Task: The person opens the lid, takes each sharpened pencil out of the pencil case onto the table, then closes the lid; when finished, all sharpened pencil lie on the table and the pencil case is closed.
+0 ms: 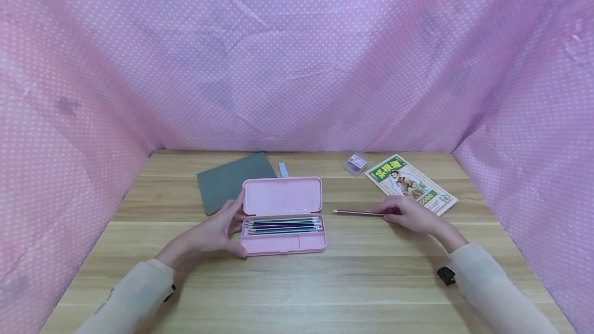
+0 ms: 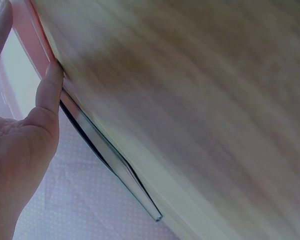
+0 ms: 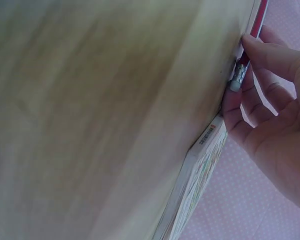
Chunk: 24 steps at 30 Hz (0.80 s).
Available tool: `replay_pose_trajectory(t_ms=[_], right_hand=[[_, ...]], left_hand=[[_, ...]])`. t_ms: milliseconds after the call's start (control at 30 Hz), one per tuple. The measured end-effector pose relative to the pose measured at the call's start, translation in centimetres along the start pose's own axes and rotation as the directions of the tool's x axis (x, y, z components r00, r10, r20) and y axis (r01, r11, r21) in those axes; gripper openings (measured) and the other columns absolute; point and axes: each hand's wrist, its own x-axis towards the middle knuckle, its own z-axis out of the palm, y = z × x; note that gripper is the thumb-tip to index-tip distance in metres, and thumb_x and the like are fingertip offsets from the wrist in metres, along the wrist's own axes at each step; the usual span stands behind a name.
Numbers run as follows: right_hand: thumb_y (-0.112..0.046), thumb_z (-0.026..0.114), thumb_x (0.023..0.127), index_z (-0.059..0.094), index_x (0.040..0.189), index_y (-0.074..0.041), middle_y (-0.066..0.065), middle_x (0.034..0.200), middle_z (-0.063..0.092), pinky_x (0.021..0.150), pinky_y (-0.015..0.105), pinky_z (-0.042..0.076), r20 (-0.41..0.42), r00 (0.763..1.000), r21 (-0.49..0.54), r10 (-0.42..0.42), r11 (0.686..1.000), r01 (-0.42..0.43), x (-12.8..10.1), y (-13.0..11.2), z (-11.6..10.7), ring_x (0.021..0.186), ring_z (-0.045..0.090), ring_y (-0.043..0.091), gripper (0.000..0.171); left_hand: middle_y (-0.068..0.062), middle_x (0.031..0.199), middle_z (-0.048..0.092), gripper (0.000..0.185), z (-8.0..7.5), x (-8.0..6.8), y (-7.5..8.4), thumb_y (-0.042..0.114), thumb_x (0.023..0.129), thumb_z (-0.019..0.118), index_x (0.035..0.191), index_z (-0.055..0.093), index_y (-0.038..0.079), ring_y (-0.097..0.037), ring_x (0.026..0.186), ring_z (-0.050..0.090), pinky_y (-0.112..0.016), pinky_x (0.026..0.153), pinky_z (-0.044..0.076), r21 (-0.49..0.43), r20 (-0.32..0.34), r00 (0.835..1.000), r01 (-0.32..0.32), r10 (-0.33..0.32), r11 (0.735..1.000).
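Note:
A pink pencil case (image 1: 284, 244) lies with its lid raised back, several pencils (image 1: 283, 226) side by side in its rear compartment. Against the case's left side rests my left hand (image 1: 211, 230), fingers spread: the thumb touches the front left corner and the index finger reaches the lid's edge. The left wrist view shows that hand (image 2: 22, 145) at the pink edge. To the right of the case, my right hand (image 1: 410, 214) pinches a dark striped pencil (image 1: 355, 213) near its eraser end, tip pointing left. In the right wrist view the pencil's eraser (image 3: 235, 86) shows below the thumb.
Behind the case on the left lie a dark grey-green notebook (image 1: 227, 182) and a small light-blue stick-like item (image 1: 283, 169). A small clear box (image 1: 355, 164) with a label and an illustrated book (image 1: 385, 169) lie at the back right. Pink dotted cloth (image 1: 297, 66) surrounds the wooden table (image 1: 325, 293).

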Motion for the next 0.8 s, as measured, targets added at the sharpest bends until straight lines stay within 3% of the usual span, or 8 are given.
replay_pose_trajectory(t_ms=[233, 800], right_hand=[[0.005, 0.071, 0.089, 0.076, 0.111, -0.007, 0.006, 0.11, 0.073, 0.093, 0.044, 0.057, -0.002, 1.0, -0.05, 0.011, 0.999, -0.011, 0.29, -0.31, 0.29, 0.104, 0.067, 0.026, 0.026], [0.009, 0.07, 0.088, 0.075, 0.112, -0.005, 0.005, 0.108, 0.072, 0.088, 0.036, 0.059, 0.005, 1.0, -0.002, 0.009, 1.0, -0.009, 0.46, -0.57, 0.59, 0.1, 0.067, 0.024, 0.029]], left_hand=[[-0.012, 0.149, 0.024, 0.148, -0.13, 0.01, 0.09, 0.015, 0.066, 0.097, 0.162, -0.015, 0.028, -0.033, 0.138, 0.041, -0.036, 0.111, 0.042, -0.002, 0.001, 1.0, 0.016, -0.016, 1.0], [-0.015, 0.149, 0.024, 0.147, -0.21, -0.03, 0.04, 0.016, 0.065, 0.097, 0.162, -0.014, 0.026, -0.036, 0.138, 0.041, -0.037, 0.11, 0.044, -0.001, 0.005, 1.0, 0.008, -0.008, 1.0]])
